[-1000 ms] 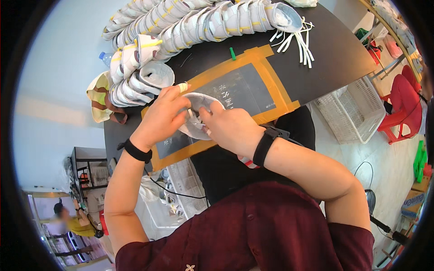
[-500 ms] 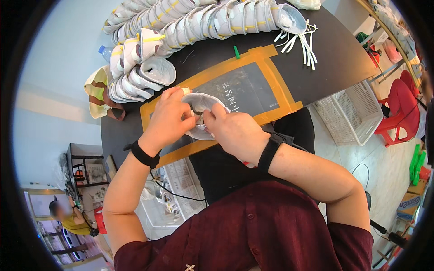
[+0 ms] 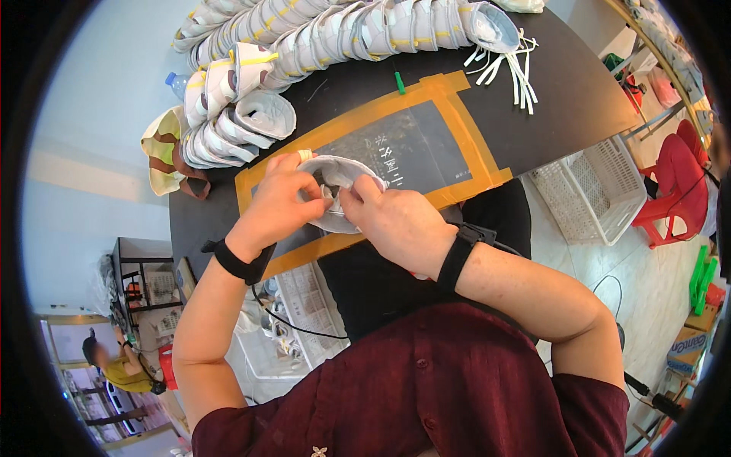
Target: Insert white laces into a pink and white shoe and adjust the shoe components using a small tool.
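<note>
A grey-white, cup-shaped sewn fabric piece, perhaps a shoe upper, is between my hands above the taped board, its opening facing up. My left hand grips its left side, thumb and fingers bent at the inside edge. On the near right side, my right hand reaches its fingers into the opening and pinches the edge. The fingertips partly cover a pale strip inside, so its shape is unclear. Beneath lies a dark board with an orange tape border.
Long nested rows of similar fabric pieces run along the table's far side. White laces hang from one end. A green clip-like object lies near the tape. White plastic crates stand by the table. A red stool is at right.
Both hands have stayed at the piece. My left fingertips have shifted slightly at the opening, and my right fingers have moved a little deeper over its edge.
</note>
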Demonstrator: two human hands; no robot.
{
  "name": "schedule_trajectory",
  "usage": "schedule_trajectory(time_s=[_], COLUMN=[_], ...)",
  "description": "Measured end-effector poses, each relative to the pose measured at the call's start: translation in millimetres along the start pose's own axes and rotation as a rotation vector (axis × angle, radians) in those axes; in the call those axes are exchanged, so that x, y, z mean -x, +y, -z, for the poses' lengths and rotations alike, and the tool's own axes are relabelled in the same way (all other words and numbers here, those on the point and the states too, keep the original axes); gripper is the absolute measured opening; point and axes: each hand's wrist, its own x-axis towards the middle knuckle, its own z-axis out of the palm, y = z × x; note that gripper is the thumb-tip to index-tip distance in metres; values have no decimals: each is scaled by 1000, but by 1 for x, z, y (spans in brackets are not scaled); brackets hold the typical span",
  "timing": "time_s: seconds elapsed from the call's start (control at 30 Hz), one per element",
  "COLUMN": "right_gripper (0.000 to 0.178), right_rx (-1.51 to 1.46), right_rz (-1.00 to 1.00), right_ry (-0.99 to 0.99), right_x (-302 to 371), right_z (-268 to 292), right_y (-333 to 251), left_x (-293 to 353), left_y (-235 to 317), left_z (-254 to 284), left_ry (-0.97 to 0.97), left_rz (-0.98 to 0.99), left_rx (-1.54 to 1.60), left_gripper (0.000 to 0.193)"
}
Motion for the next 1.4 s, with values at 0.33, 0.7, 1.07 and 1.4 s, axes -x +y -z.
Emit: schedule_trajectory(time_s=[0.33,0.7,1.07,1.4], right_gripper=[26,32,43,47], right_rx=[228,17,1,17], right_rz=[110,65,-9,-37], right_ry=[-39,15,-125,-172], right_x=[1,0,-7,-14], right_z=[-1,2,-2,-4], right_y=[-10,-9,-12,-16], left_x=[3,13,11,10], left_y=[-1,-13,-18,-2], left_z=[-14,-24,-28,-5], left_ry=[109,156,210,98], left_rz=[54,53,-21,-88], left_rx=[-181,166,104,-241], left_gripper=[20,9,12,19])
